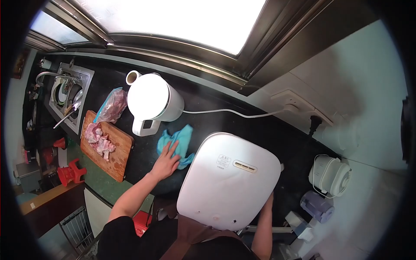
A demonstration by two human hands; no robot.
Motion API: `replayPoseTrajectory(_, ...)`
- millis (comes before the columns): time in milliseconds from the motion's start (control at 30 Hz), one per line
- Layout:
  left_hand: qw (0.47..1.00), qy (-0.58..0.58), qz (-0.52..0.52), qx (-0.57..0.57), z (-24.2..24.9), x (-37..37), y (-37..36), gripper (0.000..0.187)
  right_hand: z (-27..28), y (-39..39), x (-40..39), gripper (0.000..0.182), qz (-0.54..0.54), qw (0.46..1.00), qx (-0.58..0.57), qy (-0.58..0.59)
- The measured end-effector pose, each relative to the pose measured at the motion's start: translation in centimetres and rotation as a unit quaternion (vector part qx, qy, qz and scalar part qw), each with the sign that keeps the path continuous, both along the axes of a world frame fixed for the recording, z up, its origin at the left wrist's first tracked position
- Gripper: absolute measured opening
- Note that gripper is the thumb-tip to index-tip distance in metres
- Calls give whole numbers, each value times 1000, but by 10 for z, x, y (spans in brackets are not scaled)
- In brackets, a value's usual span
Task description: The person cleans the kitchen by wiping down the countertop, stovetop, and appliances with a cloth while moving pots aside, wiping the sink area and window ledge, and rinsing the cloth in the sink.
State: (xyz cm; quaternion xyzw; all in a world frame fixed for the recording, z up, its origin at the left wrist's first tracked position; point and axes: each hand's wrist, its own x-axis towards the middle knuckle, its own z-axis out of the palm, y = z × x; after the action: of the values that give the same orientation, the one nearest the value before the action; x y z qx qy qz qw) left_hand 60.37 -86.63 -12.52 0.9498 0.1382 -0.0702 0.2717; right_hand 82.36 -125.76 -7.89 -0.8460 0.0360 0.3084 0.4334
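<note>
My left hand (168,161) lies on a crumpled blue cloth (184,141) on the dark counter, fingers spread and pressing down. Just right of it is a large white rounded-square appliance (229,186) with a label and a slotted vent on its face, close against my body. My right arm reaches along the appliance's right side; the hand (269,203) is mostly hidden behind its edge, and its fingers do not show. Beyond the cloth stands a white electric jug (173,106) with a handle, its cord running to the wall.
Pieces of raw meat (100,141) lie on a wooden cutting board (119,167), beside a plastic bag of meat (113,106). A sink (89,86) holding dishes is at far left. A white rice-cooker-like appliance (331,175) and a purple container (317,206) stand right, below a wall socket (299,104).
</note>
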Motion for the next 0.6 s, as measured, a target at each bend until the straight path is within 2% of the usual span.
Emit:
replayPoseTrajectory(67,999,25,21,17,5,-32,-11,18,-31,-24,-26,34,0,999,36,11)
replayPoseTrajectory(167,992,102,25,67,38,-61,-25,14,-30,-33,-60,37,-53,995,53,59)
replayPoseTrajectory(267,979,98,178,-21,53,-41,-45,10,-26,-25,-74,37,-86,991,57,82)
replayPoseTrajectory(300,959,1,261,-112,42,-31,-51,8,-25,-21,-74,37,-90,991,56,86)
replayPoseTrajectory(333,919,-72,289,-258,31,-17,-53,23,-26,-17,-75,37,-91,990,56,90)
replayPoseTrajectory(367,821,-55,375,-427,23,-4,-63,33,-26,-13,-74,38,-95,990,58,92)
replayPoseTrajectory(400,686,-32,446,-575,19,10,-72,43,-27,-10,-74,38,-95,989,61,92)
replayPoseTrajectory(500,613,85,469,-630,30,32,-86,59,-28,-3,-74,38,-100,988,68,97)
replayPoseTrajectory(600,601,73,461,-649,27,31,-88,59,-29,1,-72,38,-104,987,74,100)
